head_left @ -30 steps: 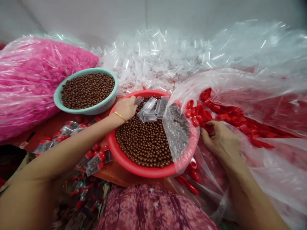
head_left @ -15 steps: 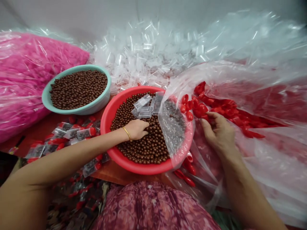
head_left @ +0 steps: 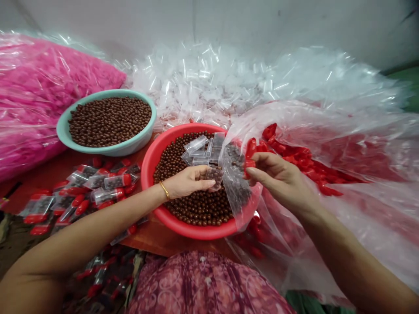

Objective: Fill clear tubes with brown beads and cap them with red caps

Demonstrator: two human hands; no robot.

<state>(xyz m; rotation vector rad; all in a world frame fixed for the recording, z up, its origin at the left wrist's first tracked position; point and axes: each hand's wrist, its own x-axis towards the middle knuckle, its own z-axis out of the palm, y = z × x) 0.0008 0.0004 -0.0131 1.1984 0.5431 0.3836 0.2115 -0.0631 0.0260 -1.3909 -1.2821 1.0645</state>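
Observation:
My left hand (head_left: 190,181) hovers over the red basin (head_left: 153,161) of small brown balls (head_left: 199,207) and grips a clear plastic tube (head_left: 214,175) filled with those balls. My right hand (head_left: 278,176) is just to its right, fingers pinched on a red cap (head_left: 249,164) held close to the tube's open end. Several empty clear tubes (head_left: 201,150) lie on the balls at the basin's far side. A clear bag of red caps (head_left: 301,159) lies open on the right, its edge draped over the basin rim.
A teal basin (head_left: 65,128) of brown balls stands at the back left. Filled, red-capped tubes (head_left: 98,183) lie scattered on the table to the left. A pink bag (head_left: 39,96) fills the far left, and a heap of clear tubes (head_left: 212,83) sits behind.
My left hand came up out of the brown balls holding a filled tube. My right hand left the bag of caps with one red cap and moved left toward the tube.

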